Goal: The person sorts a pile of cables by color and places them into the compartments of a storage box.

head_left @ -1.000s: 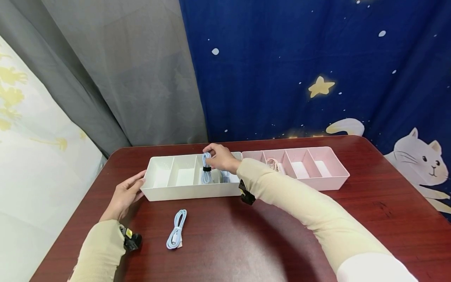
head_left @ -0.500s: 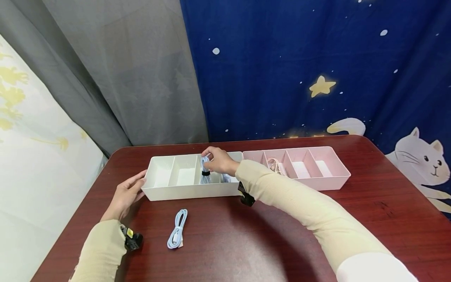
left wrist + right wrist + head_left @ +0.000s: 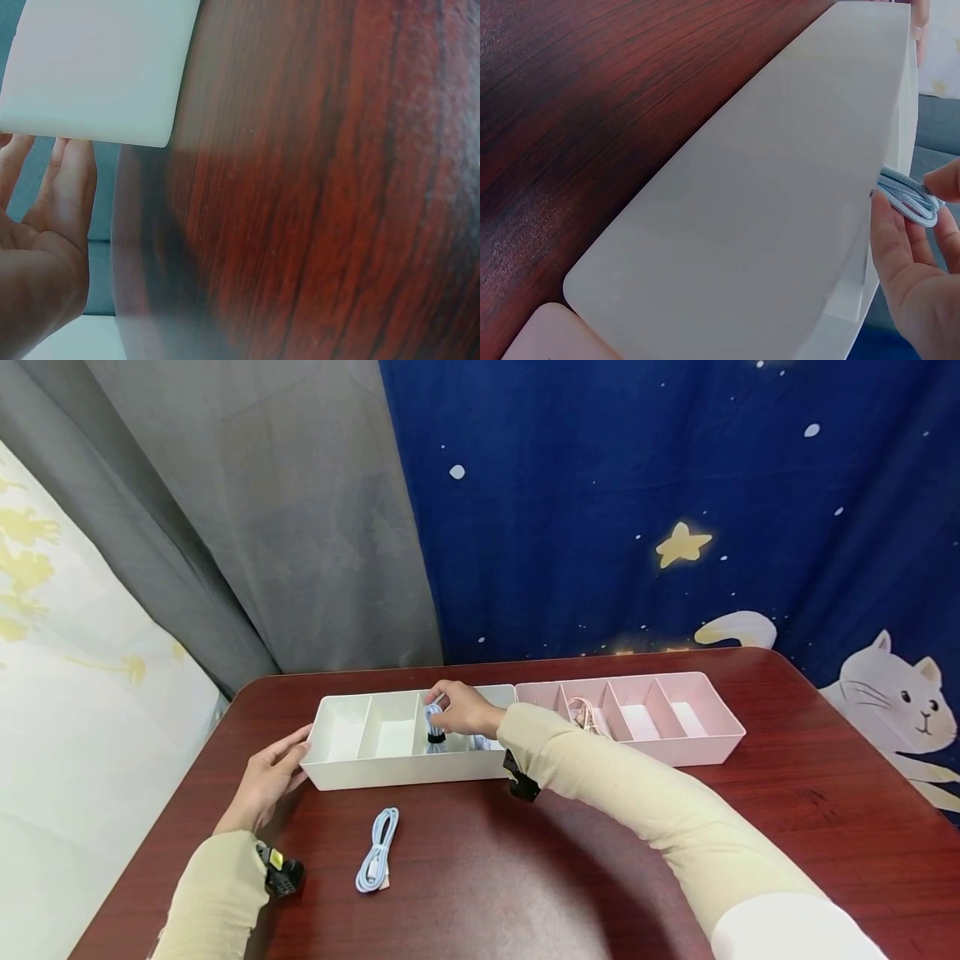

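My right hand [image 3: 463,708] pinches a coiled light-blue cable [image 3: 434,720] with a black strap round it. The bundle stands upright, its lower end inside the third compartment from the left of the white divided box [image 3: 397,770]. In the right wrist view, the cable's looped end [image 3: 911,199] shows between thumb and fingers, above the box rim. My left hand [image 3: 267,777] touches the box's left end; the left wrist view has its extended fingers [image 3: 73,184] against the end wall. Another coiled light-blue cable [image 3: 377,850] lies on the table in front of the box.
A pink divided box [image 3: 697,752] adjoins the white box on the right, with a pale coiled cable [image 3: 582,712] in one compartment. More blue cable [image 3: 480,742] shows in the white box's rightmost compartment, partly hidden by my right hand. Curtains hang behind the table [image 3: 570,877].
My right hand has moved down and slightly left, lowering the strapped cable deeper into the white box's compartment. My left hand stays at the box's left end.
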The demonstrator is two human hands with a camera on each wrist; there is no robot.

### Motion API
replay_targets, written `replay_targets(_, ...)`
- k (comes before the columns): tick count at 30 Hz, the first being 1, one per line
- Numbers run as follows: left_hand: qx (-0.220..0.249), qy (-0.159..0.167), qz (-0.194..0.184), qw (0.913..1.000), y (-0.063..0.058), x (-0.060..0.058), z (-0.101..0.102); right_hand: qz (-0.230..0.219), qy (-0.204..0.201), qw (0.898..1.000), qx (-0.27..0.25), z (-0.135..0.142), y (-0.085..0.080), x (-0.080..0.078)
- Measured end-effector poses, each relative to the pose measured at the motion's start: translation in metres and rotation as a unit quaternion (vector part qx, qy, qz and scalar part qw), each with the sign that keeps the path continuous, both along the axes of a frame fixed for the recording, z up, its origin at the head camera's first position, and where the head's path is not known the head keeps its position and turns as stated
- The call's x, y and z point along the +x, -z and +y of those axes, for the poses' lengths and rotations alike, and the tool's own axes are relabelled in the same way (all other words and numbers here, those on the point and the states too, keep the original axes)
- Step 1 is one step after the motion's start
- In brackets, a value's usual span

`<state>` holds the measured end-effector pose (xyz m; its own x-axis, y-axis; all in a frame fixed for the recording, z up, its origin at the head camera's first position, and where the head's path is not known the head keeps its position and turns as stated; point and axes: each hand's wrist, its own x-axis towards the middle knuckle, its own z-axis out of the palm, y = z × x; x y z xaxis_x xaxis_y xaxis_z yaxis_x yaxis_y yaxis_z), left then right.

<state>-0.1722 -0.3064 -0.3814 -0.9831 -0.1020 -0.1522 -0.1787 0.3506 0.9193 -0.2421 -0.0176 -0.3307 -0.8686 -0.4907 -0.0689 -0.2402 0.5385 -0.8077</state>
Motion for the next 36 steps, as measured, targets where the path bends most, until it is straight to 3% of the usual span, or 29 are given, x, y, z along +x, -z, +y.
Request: replay_targets(36, 0.005, -0.007, -0.005, 1.0, 0.0002, -0.0008, 0.0005, 0.021, 0.008, 1.0, 0.002, -0.002, 0.0036, -0.006)
